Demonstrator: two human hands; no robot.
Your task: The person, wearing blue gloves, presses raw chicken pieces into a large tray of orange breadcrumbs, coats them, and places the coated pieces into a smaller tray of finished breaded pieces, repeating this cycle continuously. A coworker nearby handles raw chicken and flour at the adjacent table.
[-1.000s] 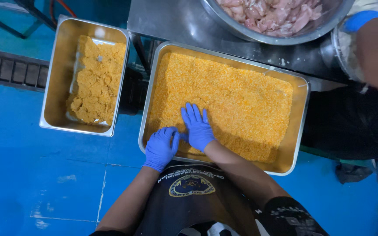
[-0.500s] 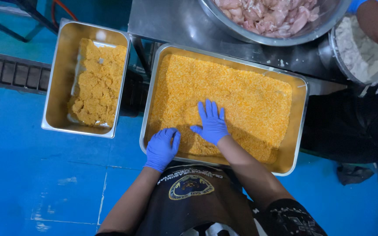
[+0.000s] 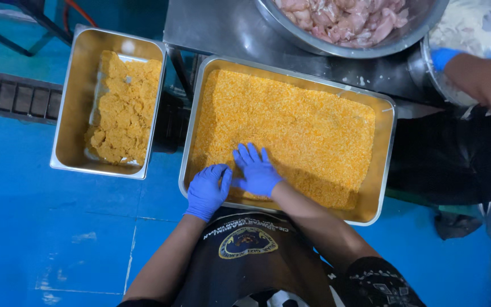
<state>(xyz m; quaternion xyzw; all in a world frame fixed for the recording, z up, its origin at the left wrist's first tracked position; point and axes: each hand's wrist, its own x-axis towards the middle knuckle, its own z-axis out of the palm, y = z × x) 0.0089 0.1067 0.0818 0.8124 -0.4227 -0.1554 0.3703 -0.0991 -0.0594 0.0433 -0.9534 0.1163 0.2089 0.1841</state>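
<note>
- Large steel tray [image 3: 385, 170] of orange breadcrumbs [image 3: 296, 125]: long axis left-right, in front of the person.
- Left hand [image 3: 207, 191], blue-gloved: at tray's near rim, fingers loosely curled, seemingly gripping nothing.
- Right hand [image 3: 256, 170]: fingers spread, flat on the crumbs, pointing away.

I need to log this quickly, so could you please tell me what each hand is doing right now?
Left hand: curled at the near edge of the crumb tray, hold cannot be told.
Right hand: open, flat on the orange crumbs.
</note>
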